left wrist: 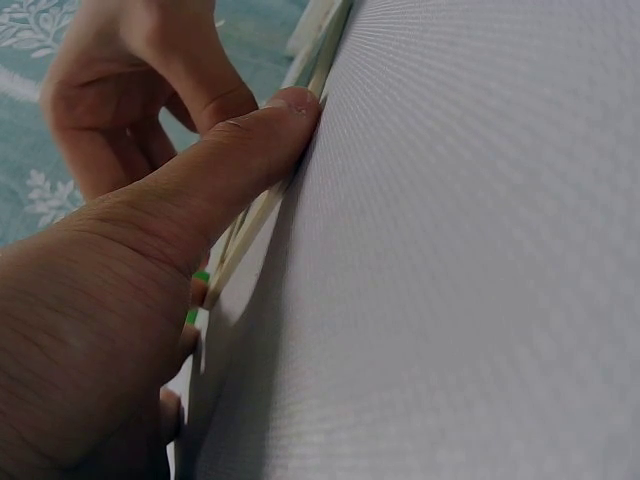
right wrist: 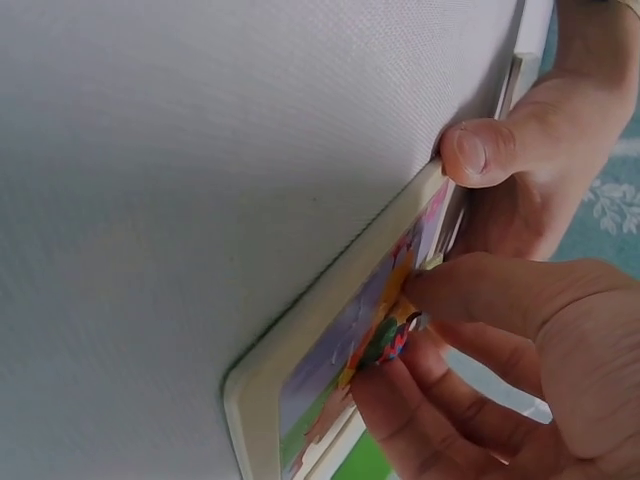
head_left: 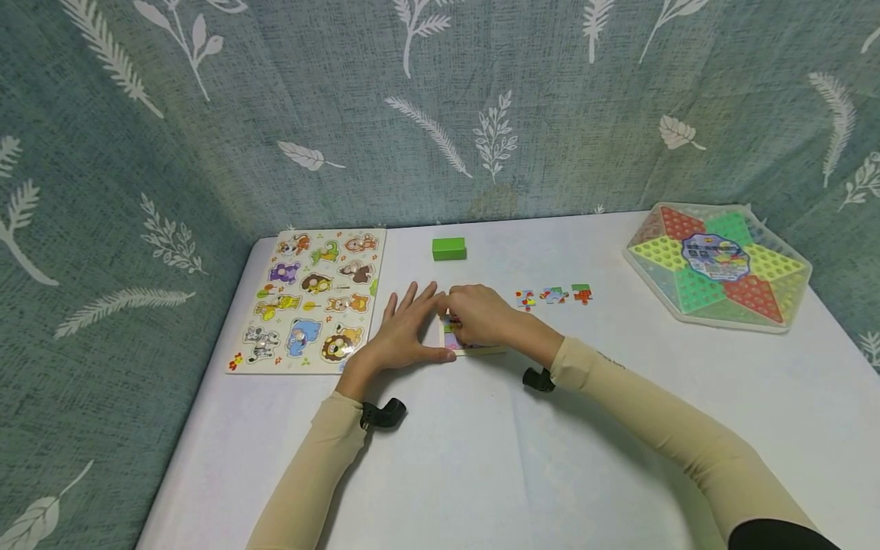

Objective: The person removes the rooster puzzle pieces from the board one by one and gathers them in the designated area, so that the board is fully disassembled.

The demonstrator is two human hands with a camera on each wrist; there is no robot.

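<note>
A small jigsaw puzzle board (head_left: 481,351) with a pale frame lies flat on the white table, mostly covered by the hands in the head view. My left hand (head_left: 400,332) rests along its left side, fingers spread straight and thumb touching the frame's near left corner. Over the board, my right hand (head_left: 481,315) pinches a small colourful puzzle piece (right wrist: 402,338) between thumb and fingers. In the right wrist view that piece is tilted, close over the picture in the frame. Several loose puzzle pieces (head_left: 554,295) lie in a row right of the board.
Left of the hands lies a large animal peg board (head_left: 312,302), its edge beside my left hand. A green block (head_left: 449,249) sits behind the puzzle. At the back right is a hexagonal clear box (head_left: 718,267) with coloured triangles. A patterned curtain (head_left: 440,114) borders the table.
</note>
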